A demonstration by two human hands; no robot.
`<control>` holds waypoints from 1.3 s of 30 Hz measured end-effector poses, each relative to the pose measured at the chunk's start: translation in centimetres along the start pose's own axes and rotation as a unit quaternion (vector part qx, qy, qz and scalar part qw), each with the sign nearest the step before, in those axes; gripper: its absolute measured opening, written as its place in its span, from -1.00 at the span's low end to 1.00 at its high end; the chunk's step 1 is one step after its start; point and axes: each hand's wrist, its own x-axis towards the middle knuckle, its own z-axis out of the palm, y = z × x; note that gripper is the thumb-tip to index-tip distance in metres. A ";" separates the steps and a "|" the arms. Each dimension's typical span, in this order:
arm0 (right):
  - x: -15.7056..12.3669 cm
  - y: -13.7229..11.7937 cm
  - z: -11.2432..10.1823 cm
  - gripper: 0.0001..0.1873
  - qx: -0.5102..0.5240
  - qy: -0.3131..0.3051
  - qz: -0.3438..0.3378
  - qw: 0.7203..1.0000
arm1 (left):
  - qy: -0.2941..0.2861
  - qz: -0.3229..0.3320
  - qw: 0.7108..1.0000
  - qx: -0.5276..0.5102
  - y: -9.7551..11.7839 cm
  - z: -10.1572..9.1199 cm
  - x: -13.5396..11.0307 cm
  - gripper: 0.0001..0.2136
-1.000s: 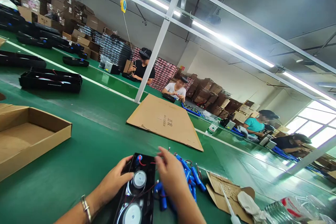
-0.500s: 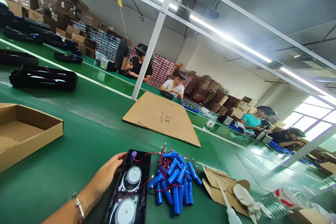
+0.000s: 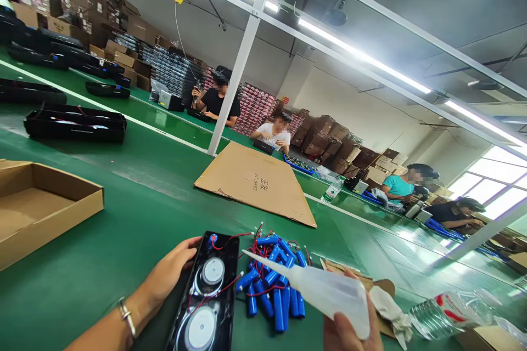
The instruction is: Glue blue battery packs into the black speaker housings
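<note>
My left hand [image 3: 171, 271] rests against the left side of a black speaker housing [image 3: 208, 296] that lies on the green table, its fingers curled on the edge. Two round speaker cones and red wires show inside the housing. My right hand [image 3: 346, 332] grips a white squeeze bottle [image 3: 325, 290] with a long pointed nozzle aimed left, its tip above a pile of blue batteries [image 3: 274, 285] with red wires. Only the fingers of the right hand show at the frame's bottom edge.
An open cardboard tray [image 3: 45, 208] sits at left and a flat cardboard sheet [image 3: 257, 184] lies ahead. Torn cardboard with a white rag [image 3: 389, 310] and a plastic bottle [image 3: 436, 312] lie at right. Black housings [image 3: 74, 123] rest farther left. Several people work across the line.
My right hand left the housing, went out of view, and now holds the squeeze bottle, lifted from the torn cardboard. The left hand has stayed on the housing.
</note>
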 end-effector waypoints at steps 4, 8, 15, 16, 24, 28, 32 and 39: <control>-2.2 -2.8 5.7 -0.46 0.087 -0.114 -0.050 0.988 | 0.001 0.007 1.000 0.011 0.0 -0.1 0.0 -0.55; -3.0 -4.3 8.9 -0.52 0.096 -0.187 -0.086 0.974 | -0.013 0.013 1.000 0.005 0.0 -0.1 0.0 -0.56; -2.9 -3.1 10.7 -0.34 -0.034 -0.213 -0.107 0.971 | -0.027 0.003 0.999 -0.018 -0.2 -0.1 0.2 -0.57; -2.9 -3.2 10.9 -0.34 -0.044 -0.214 -0.109 0.970 | -0.026 0.003 1.000 -0.017 -0.3 -0.2 0.3 -0.57; -2.4 -3.6 12.6 -0.46 -0.065 -0.272 -0.158 0.947 | -0.033 0.002 0.999 -0.028 -0.3 0.0 0.3 -0.58; -2.0 -4.1 13.6 -0.49 -0.131 -0.293 -0.200 0.926 | -0.021 0.002 0.999 -0.037 0.0 0.1 0.1 -0.57; -1.7 -5.0 14.7 -0.54 -0.183 -0.311 -0.228 0.905 | -0.012 0.012 1.000 -0.025 0.2 0.1 0.0 -0.58; -1.6 -5.5 16.1 -0.50 -0.188 -0.340 -0.253 0.886 | -0.025 0.024 0.999 -0.009 0.2 0.1 0.2 -0.55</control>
